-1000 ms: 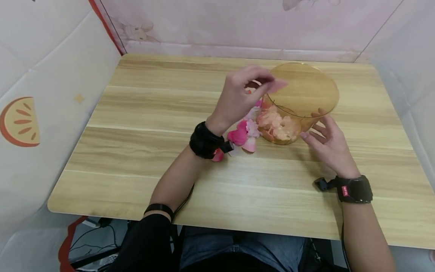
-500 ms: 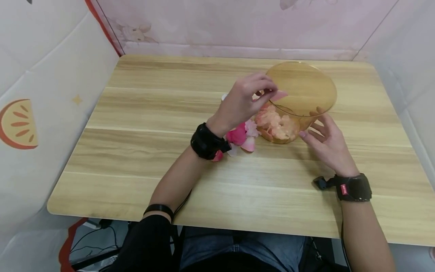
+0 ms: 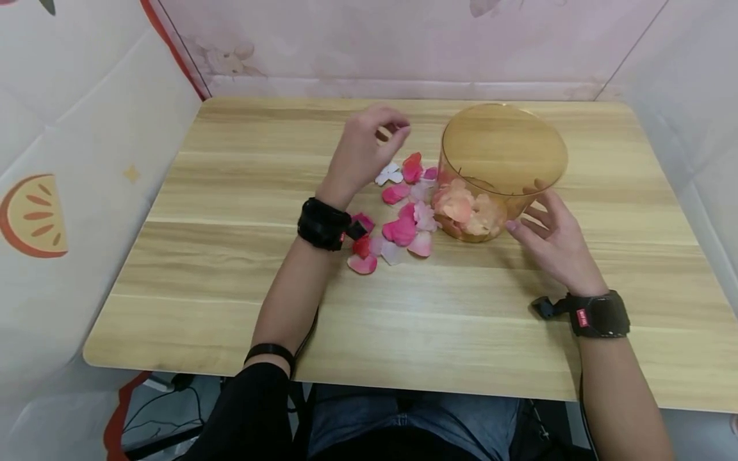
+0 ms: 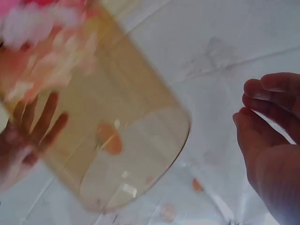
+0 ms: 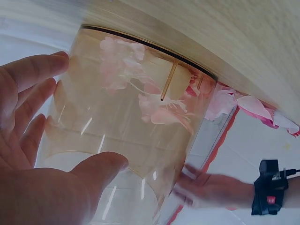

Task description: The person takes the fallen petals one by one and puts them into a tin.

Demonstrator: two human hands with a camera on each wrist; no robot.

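oddly no readable writing; right hand (image 3: 553, 240) fingers spread on jar (image 3: 498, 169); left hand (image 3: 363, 150) curled, empty.

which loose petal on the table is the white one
The white petal lying just below the left hand, at the far-left edge of the scatter; the others around it are pink or red.

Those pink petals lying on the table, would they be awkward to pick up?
Probably. The petals look thin and flat against the table, so likely floppy, very light and hard to pinch singly. A push would likely scatter them rather than slide them together.
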